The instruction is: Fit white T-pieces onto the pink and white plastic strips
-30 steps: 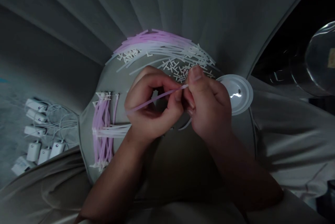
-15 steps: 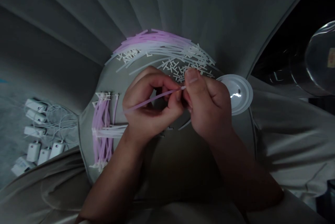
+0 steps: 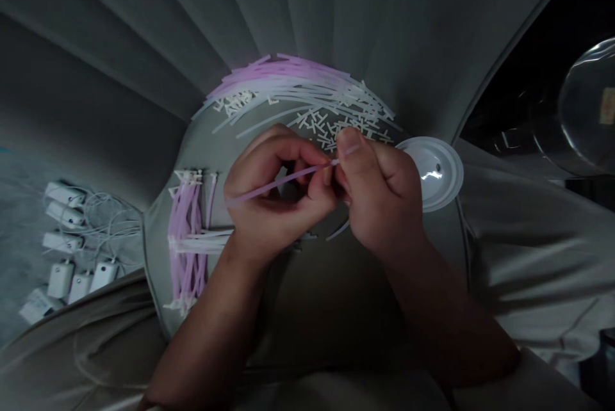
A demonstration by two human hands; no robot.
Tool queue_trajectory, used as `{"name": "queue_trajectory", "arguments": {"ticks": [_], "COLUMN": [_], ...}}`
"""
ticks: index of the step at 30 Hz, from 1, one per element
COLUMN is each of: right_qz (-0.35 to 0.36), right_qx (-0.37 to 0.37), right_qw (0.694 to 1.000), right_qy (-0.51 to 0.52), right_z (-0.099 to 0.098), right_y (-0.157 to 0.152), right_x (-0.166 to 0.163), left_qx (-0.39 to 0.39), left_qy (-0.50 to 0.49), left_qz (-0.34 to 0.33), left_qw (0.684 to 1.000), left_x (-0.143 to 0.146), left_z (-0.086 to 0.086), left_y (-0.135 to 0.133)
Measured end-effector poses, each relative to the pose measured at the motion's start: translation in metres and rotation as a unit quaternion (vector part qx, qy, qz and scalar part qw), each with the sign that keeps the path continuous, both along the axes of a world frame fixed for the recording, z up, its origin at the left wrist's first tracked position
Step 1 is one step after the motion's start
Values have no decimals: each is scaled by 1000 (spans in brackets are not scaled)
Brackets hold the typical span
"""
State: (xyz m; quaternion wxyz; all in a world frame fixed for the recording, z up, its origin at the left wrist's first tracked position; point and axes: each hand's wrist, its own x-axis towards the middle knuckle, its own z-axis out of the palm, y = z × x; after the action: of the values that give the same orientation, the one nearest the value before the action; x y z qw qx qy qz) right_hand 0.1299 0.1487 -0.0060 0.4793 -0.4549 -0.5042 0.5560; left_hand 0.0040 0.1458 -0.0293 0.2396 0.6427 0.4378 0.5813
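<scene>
Pinching a thin lilac plastic strip [image 3: 278, 182] with both hands, the person holds it slanted above the middle of a grey tabletop [image 3: 206, 148]. The fingers of the left hand [image 3: 273, 200] are curled closed around the strip, while the thumb and forefinger of the right hand [image 3: 379, 200] press together on its paler far end. The strip's near end reaches out over the back of the left hand. A pale curved strip [image 3: 339, 230] shows just below the right hand. Along the far edge of the tabletop lies a fanned arc of pink and white strips [image 3: 298, 81], with small white T-shaped pieces [image 3: 319, 123] scattered just inside it, above the hands. A bundle of lilac and white strips [image 3: 185, 225] sits at the left edge. A round white lid [image 3: 444, 168] sits at the right edge, just beside the right hand. Beyond the left edge, small white plastic boxes [image 3: 61, 280] trail white wires.
</scene>
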Motion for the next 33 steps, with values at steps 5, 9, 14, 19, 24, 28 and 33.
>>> {"name": "queue_trajectory", "arguments": {"ticks": [5,9,14,19,24,28,33], "right_qz": [2,-11,-11,-24,-17,-28,-13], "right_qx": [4,1,3,18,-6,9,-19], "right_qw": [1000,1000,999,999,999,999,1000], "right_qy": [27,21,42,39,26,46,21], "right_z": [-2,-3,-4,-3,-3,-4,-5], "right_y": [-1,-2,-3,-4,-3,-2,-3], "right_x": [0,0,-2,-4,-4,-4,-1], "left_qx": [0,-15,-19,-32,-42,-37,-51], "left_qy": [3,2,1,-11,-23,-15,-9], "left_qz": [1,10,7,2,-12,-7,2], "left_qw": [1000,1000,1000,999,999,999,999], "left_x": [1,1,1,0,0,0,0], "left_z": [1,2,1,1,1,2,3], "left_y": [-1,-1,-1,0,0,-1,-3]}}
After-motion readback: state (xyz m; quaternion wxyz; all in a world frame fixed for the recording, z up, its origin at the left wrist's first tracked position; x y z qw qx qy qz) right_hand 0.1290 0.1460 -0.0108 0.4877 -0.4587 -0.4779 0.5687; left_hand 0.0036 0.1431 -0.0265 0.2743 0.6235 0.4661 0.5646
